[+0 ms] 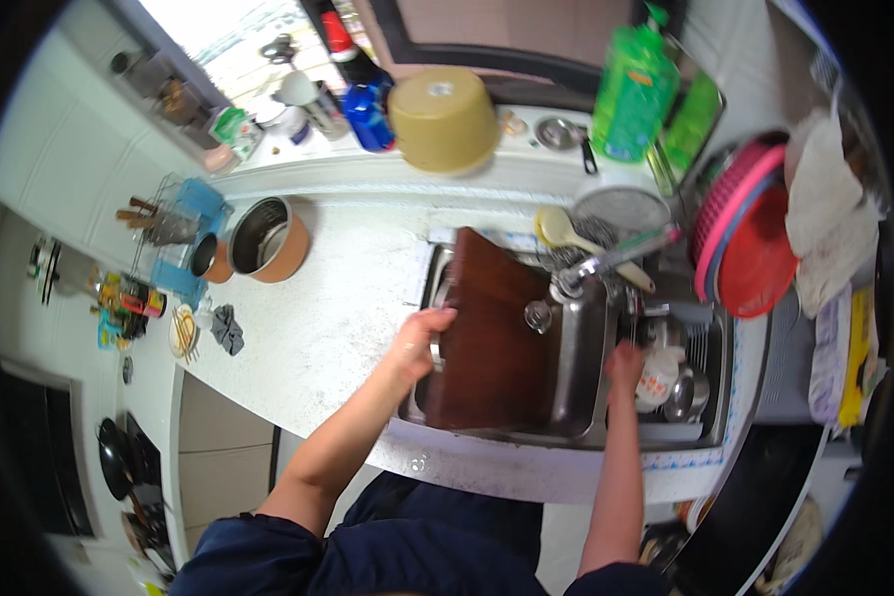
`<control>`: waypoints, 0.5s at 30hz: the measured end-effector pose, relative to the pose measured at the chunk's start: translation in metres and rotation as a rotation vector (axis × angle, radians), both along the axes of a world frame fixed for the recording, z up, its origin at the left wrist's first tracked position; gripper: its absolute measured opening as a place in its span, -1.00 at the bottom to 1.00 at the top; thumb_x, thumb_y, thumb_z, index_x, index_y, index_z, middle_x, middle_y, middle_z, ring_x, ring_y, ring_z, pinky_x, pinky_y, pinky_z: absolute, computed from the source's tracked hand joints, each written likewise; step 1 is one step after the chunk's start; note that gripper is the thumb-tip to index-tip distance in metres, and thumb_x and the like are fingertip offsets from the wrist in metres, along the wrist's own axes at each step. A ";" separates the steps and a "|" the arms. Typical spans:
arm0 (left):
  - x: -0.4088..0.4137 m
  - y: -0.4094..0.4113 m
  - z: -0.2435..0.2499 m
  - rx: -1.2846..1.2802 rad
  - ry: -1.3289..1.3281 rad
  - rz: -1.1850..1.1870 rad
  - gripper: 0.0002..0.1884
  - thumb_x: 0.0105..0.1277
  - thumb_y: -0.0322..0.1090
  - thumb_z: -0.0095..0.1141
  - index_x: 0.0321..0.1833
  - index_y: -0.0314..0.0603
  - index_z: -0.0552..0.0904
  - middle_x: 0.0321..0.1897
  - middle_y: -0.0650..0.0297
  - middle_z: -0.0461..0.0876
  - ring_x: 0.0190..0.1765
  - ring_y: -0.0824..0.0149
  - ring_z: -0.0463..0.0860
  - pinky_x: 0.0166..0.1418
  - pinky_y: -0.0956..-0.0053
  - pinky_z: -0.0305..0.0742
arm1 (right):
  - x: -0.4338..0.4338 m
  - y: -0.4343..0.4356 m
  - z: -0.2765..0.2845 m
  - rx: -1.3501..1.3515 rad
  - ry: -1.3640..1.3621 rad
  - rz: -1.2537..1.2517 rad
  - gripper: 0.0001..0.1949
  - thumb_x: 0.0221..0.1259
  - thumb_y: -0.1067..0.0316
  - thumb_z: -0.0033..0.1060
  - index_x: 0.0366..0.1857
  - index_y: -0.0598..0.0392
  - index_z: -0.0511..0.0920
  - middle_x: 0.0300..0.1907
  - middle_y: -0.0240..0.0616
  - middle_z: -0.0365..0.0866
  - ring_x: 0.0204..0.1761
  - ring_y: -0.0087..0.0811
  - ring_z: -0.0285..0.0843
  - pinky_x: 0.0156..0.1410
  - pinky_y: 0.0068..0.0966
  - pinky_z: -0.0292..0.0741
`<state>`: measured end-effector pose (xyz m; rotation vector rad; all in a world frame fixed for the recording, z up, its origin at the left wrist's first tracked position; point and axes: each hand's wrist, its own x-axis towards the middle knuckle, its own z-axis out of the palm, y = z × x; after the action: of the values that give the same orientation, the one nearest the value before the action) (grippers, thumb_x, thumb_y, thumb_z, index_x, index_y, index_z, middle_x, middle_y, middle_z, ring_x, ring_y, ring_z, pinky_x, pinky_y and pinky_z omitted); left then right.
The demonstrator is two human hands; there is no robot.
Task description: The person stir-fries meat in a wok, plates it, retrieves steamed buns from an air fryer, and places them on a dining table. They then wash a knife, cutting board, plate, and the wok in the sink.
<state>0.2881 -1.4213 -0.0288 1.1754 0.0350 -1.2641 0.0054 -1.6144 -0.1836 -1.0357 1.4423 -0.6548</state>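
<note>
My left hand (417, 346) grips the left edge of a dark brown wooden cutting board (492, 343). The board stands tilted over the large basin of the stainless steel sink (585, 365). Over the divider beside the small basin is my right hand (624, 363). It is blurred, and whether it holds anything cannot be told. Close to its right, a white bowl with an orange pattern (654, 380) and a metal bowl (687, 395) sit in the small basin. The faucet (596, 261) reaches over the back of the sink, near a clear round knob (538, 316).
Behind the sink lie a pale ladle (577, 237) and a round strainer (622, 210). Stacked colanders (752, 238) lean at the right. An inner pot (268, 240) rests on the left counter (350, 298). Along the sill stand a yellow tub (445, 123) and a green pump bottle (633, 93).
</note>
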 end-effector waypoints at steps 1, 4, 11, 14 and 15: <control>-0.008 -0.009 0.012 -0.070 0.009 -0.044 -0.86 0.11 -0.40 0.04 -0.31 -0.31 0.56 -0.36 0.28 0.55 -0.23 0.41 0.48 -0.13 0.50 0.36 | -0.010 0.030 -0.005 0.111 -0.411 0.064 -0.91 0.11 0.38 -0.09 -0.31 0.02 0.40 -0.50 -0.37 0.43 -0.52 -0.52 0.38 -0.45 -0.58 0.37; -0.015 -0.014 0.030 -0.246 -0.133 -0.060 -0.87 0.08 -0.44 0.07 -0.37 -0.39 0.56 -0.24 0.29 0.52 -0.18 0.44 0.45 -0.09 0.55 0.32 | 0.011 0.127 0.008 0.420 -0.713 0.336 -0.90 0.06 0.37 0.00 -0.36 0.08 0.46 -0.43 -0.24 0.51 -0.39 -0.37 0.51 -0.30 -0.37 0.49; 0.035 0.070 0.140 -0.462 -0.250 -0.197 -0.90 0.11 -0.51 0.02 -0.38 -0.44 0.53 0.22 0.36 0.18 -0.06 0.53 0.40 -0.02 0.60 0.32 | 0.152 0.265 0.125 0.948 -0.941 0.313 -0.48 0.18 -0.11 -0.20 -0.04 0.16 0.41 -0.06 -0.18 0.48 0.07 -0.22 0.33 0.23 -0.17 0.16; 0.069 0.135 0.180 -0.538 -0.826 -0.451 -0.81 -0.10 -0.49 0.09 -0.70 -0.31 0.34 0.18 0.24 0.29 -0.09 0.45 0.45 -0.13 0.55 0.35 | 0.212 0.286 0.086 0.783 -1.102 0.038 -0.53 0.11 0.01 0.02 0.00 0.12 0.37 0.02 -0.21 0.42 0.09 -0.26 0.30 0.25 -0.27 0.17; 0.083 0.147 0.183 -0.547 -0.940 -0.501 -0.75 -0.17 -0.49 0.09 -0.75 -0.28 0.26 0.15 0.18 0.33 -0.09 0.41 0.46 -0.16 0.53 0.36 | 0.225 0.289 0.081 0.762 -1.137 0.063 -0.54 0.08 0.05 0.08 0.00 0.11 0.37 0.02 -0.22 0.42 0.09 -0.27 0.30 0.24 -0.29 0.19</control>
<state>0.3712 -1.2741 0.1546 1.2093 -1.2806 -0.9202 0.2301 -1.3256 -0.1024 -0.0173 0.5252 -0.4409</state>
